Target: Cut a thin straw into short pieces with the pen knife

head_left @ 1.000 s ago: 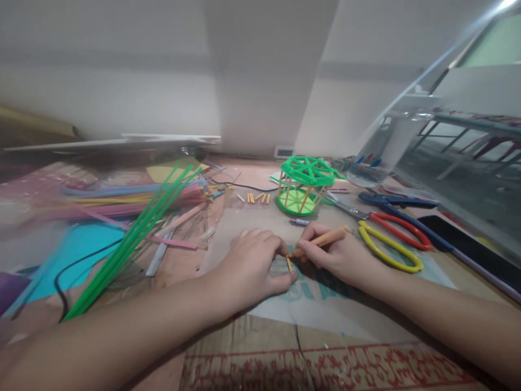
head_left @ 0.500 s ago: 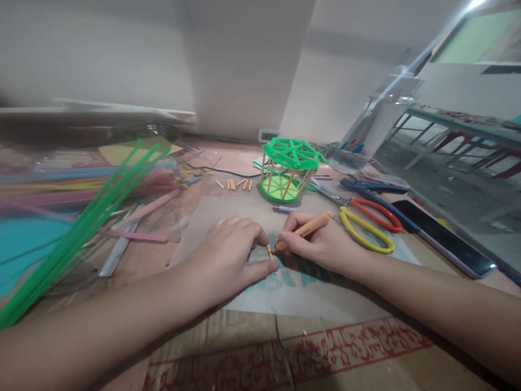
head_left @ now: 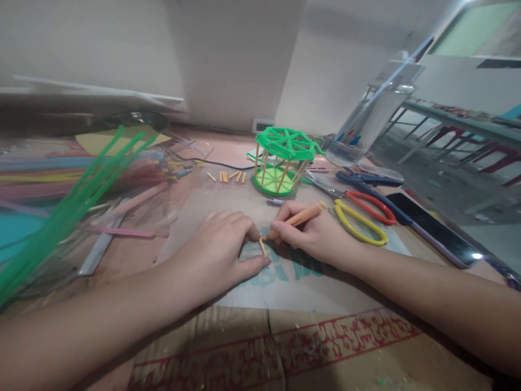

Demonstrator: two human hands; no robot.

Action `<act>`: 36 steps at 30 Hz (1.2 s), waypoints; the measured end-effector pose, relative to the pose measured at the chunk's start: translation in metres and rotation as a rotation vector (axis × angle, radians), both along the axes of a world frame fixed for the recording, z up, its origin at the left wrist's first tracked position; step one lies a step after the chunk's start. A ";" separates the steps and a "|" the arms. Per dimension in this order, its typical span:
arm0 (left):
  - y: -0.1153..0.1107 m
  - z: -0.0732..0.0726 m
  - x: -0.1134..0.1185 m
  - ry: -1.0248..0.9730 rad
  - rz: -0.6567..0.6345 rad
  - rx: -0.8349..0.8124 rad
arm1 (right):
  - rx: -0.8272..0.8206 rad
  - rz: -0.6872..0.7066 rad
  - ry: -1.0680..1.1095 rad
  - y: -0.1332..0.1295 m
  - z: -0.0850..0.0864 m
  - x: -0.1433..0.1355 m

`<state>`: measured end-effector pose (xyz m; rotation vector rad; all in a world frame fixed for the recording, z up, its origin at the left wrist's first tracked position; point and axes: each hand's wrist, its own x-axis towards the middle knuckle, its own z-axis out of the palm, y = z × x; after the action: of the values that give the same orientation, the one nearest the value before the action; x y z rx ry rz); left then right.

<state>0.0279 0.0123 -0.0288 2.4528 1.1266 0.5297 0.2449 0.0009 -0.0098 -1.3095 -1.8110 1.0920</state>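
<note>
Between the thumb and forefinger of my left hand point(head_left: 228, 244) a short wooden stick point(head_left: 263, 247) is pinched by its two ends, over a white sheet point(head_left: 252, 298) with blue-green marks. My right hand point(head_left: 305, 231) is closed round an orange marker pen point(head_left: 303, 216), whose tip meets the upper end of the stick. A purple pen cap or pen end point(head_left: 275, 202) lies just beyond my right fingers. Behind both hands stands a green model point(head_left: 285, 145), two round frames joined by thin wooden posts. Several short stick pieces point(head_left: 223, 177) lie to its left.
Scissors point(head_left: 360, 220) with red and yellow handles, blue pliers point(head_left: 366, 178) and a phone point(head_left: 431, 228) lie on the right. A clear bottle point(head_left: 366, 130) stands behind them. Green strips point(head_left: 73, 217), bundled coloured strips point(head_left: 122, 171) and a flat blade-like strip point(head_left: 101, 247) crowd the left.
The marker tip has shifted from the middle of the stick to its upper end. My left hand keeps its pinch. The whole view has swung slightly, so things appear further left and higher.
</note>
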 end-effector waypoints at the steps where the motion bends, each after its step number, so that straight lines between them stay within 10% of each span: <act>1: 0.000 0.000 0.000 0.003 0.000 -0.001 | -0.011 0.009 0.003 0.000 0.000 0.000; 36: -0.001 -0.005 0.001 0.025 0.013 -0.030 | -0.021 0.092 -0.010 0.000 -0.004 0.003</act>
<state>0.0289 0.0113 -0.0335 2.4349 1.1533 0.4837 0.2475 0.0009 -0.0134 -1.2566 -1.8887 1.1577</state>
